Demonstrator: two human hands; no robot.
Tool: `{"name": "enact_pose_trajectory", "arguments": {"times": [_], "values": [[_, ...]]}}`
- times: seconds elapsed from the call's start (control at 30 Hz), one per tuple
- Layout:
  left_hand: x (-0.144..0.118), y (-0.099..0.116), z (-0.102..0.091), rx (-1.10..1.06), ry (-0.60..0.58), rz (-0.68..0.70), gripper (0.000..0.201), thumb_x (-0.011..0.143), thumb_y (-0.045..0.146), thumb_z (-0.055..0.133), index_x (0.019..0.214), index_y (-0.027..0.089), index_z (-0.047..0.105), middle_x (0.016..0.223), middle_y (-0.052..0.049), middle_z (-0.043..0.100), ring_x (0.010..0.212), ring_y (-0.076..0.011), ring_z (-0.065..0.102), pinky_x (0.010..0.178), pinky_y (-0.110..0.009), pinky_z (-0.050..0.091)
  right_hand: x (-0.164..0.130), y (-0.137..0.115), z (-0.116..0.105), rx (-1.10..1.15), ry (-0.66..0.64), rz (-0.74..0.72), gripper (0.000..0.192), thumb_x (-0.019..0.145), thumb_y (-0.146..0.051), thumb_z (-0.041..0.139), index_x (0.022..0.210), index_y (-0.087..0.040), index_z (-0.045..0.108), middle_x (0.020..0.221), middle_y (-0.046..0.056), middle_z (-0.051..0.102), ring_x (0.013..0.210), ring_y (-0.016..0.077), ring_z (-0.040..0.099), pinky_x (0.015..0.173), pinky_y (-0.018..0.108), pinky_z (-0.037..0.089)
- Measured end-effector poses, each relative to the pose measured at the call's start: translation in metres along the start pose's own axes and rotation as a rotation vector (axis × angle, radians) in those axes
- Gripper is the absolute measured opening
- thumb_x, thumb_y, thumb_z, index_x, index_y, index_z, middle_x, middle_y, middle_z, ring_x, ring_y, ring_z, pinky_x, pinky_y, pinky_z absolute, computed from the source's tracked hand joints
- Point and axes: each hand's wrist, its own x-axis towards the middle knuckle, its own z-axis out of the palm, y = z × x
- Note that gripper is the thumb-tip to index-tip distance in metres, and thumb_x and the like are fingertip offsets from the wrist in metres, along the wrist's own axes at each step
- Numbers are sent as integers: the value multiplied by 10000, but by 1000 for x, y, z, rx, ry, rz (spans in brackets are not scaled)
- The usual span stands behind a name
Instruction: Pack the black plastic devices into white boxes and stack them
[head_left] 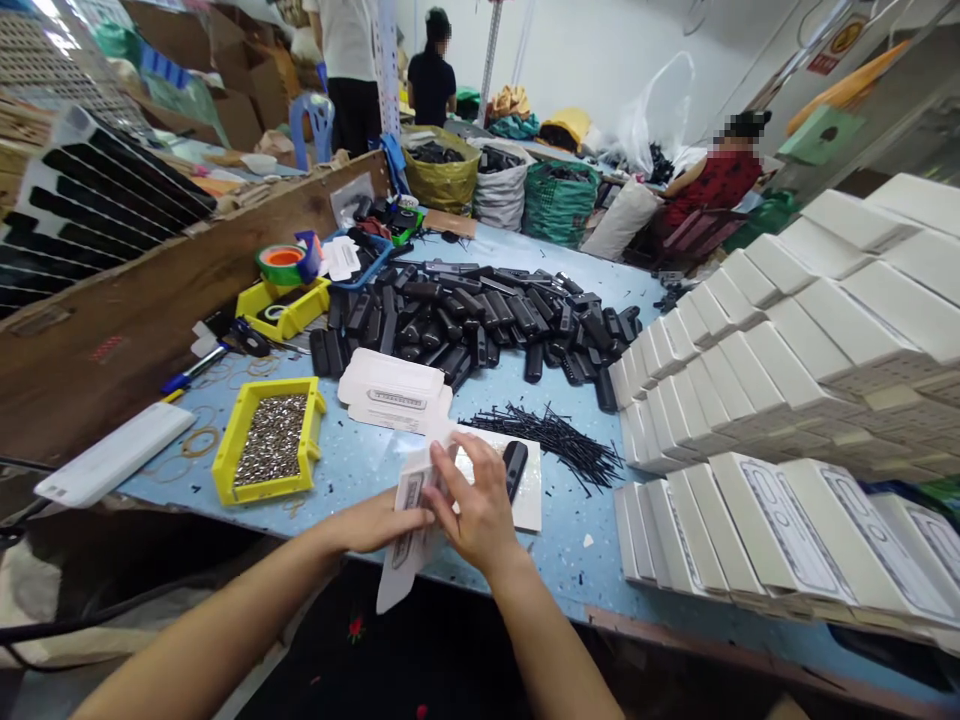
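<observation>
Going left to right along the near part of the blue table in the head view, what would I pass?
Flat white slab → yellow plastic tray of small metal parts → folded white carton in both hands → loose black ties → rows of white boxes.

Bright, even overhead light is filling the workshop, washing the white wall at the upper centre of the frame nearly blank. Soft, short shadows are falling under the hands at lower centre. Stacked white boxes on the right are glaring slightly. Wide-angle distortion is bending the frame's edges, stretching the forearms. Faces in the background are appearing pixelated; the near bench is staying sharp.
</observation>
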Motion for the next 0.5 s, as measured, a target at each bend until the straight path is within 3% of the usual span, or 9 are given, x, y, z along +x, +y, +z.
{"name": "enact_pose_trajectory", "arguments": {"times": [0.1, 0.2, 0.27, 0.33, 0.4, 0.43, 0.5], "values": [[-6, -26, 10, -101, -46, -71, 425, 699, 425, 705, 1045, 178, 685, 1015, -86, 701, 927, -264, 646, 817, -363, 517, -4, -5, -5, 5, -91, -31, 275, 851, -359, 598, 1096, -250, 660, 1181, 61, 523, 1171, 155, 443, 1042, 329, 389], [-15, -38, -1, 137, 15, -94, 856, 555, 365, 837, 1331, 197, 516, 988, -71, 701, 858, -253, 644, 802, -357, 511, -19, 1, -12, 90, -247, 22, 212, 841, -373, 614, 777, -179, 669, 1029, 51, 555, 1026, 118, 466, 946, 279, 406], [-22, -35, -9, 306, 56, -68, 965, 595, 345, 828, 1440, 233, 377, 985, -64, 702, 856, -250, 646, 830, -366, 498, -28, 4, -11, 218, -251, 142, 286, 842, -402, 606, 708, -152, 646, 1006, 55, 543, 1015, 109, 472, 940, 260, 408], [-25, -25, -12, 403, 7, 29, 725, 730, 331, 727, 1393, 268, 439, 1100, -85, 672, 965, -255, 634, 896, -368, 472, -32, 8, -4, 441, -86, 337, 352, 866, -468, 549, 762, -145, 644, 979, 66, 526, 964, 92, 492, 898, 230, 435], [-24, -16, -7, 449, -79, 115, 420, 822, 293, 610, 1238, 268, 561, 1187, -89, 625, 1034, -241, 609, 924, -346, 456, -33, 11, 6, 712, 13, 544, 417, 873, -545, 493, 978, -167, 633, 942, 60, 532, 827, 66, 506, 771, 187, 463], [-22, -13, -1, 455, -114, 130, 375, 820, 285, 605, 1192, 259, 571, 1190, -87, 614, 1021, -234, 608, 908, -337, 462, -33, 12, 10, 821, 8, 634, 471, 869, -570, 485, 1099, -176, 599, 928, 53, 547, 766, 55, 504, 709, 170, 462], [-15, -11, 13, 435, -107, 108, 506, 747, 299, 682, 1220, 243, 512, 1181, -93, 601, 961, -232, 616, 856, -335, 481, -31, 12, 15, 921, -68, 709, 574, 849, -605, 500, 1236, -185, 551, 965, 52, 583, 763, 55, 536, 693, 159, 478]]}}
